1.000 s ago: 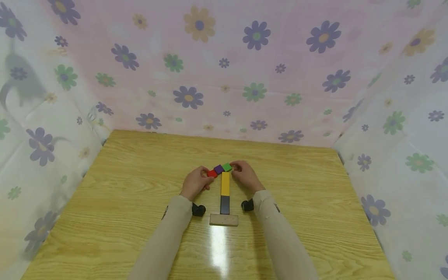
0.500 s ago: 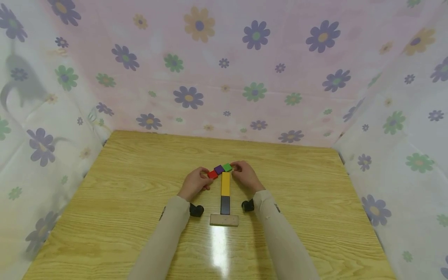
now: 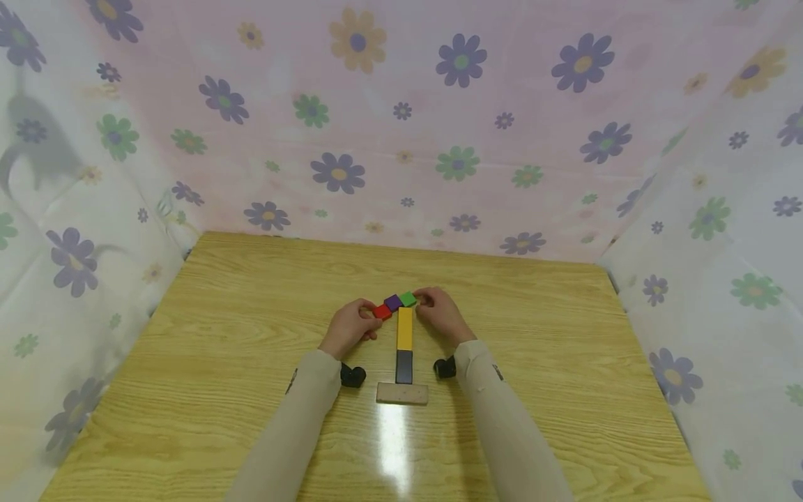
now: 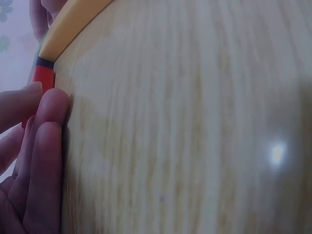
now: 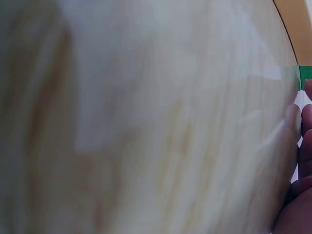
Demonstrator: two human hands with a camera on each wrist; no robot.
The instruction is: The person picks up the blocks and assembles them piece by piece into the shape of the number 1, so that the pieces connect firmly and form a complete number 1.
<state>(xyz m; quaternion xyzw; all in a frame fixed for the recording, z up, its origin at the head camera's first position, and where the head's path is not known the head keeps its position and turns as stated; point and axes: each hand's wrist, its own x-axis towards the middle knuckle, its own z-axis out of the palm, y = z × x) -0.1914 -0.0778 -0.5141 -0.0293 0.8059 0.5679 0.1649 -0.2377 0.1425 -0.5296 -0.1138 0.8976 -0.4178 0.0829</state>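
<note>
A red block (image 3: 382, 312), a purple block (image 3: 393, 302) and a green block (image 3: 408, 299) form a slanted row, rising toward the right. My left hand (image 3: 347, 328) pinches the red block at the row's left end, thumb on the near side; the left wrist view shows this pinch on the red block (image 4: 44, 77). At the other end, the curled thumb and index finger of my right hand (image 3: 442, 315) hold the green block by its right edge. Below the row, a yellow block (image 3: 405, 329) lies end to end with a black block (image 3: 404, 367).
A plain wooden block (image 3: 402, 394) lies crosswise at the near end of the black block. Black wrist cameras jut inward from both sleeves, close to the table (image 3: 502, 307). Flower-patterned cloth (image 3: 401, 139) encloses the table's back and sides.
My left wrist has shifted slightly to the left since the earliest frame, while its fingers stay at the red block. The right hand and the blocks look nearly unchanged.
</note>
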